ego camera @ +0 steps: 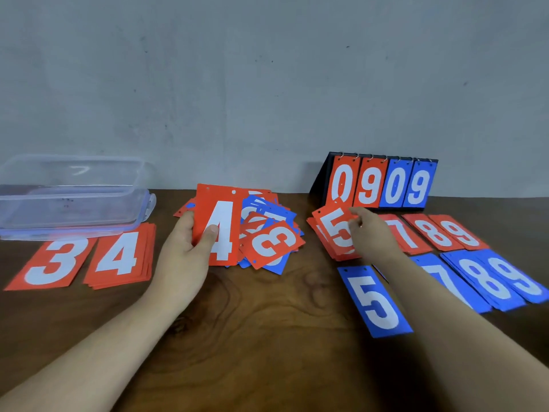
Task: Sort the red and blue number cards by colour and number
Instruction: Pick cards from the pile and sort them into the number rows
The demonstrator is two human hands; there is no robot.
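The left hand (187, 248) grips a red 4 card (221, 230) by its left edge, thumb on its face, above the mixed heap (267, 230) mid-desk (267, 322). The right hand (371, 233) pinches a red 5 card (334, 230) over the red 5 pile (322, 240). The cards look thin, light, stiff and slick, best taken by an edge. The red 4 pile (118, 260) lies left, below the clear plastic box (71, 188), the way apparently unobstructed.
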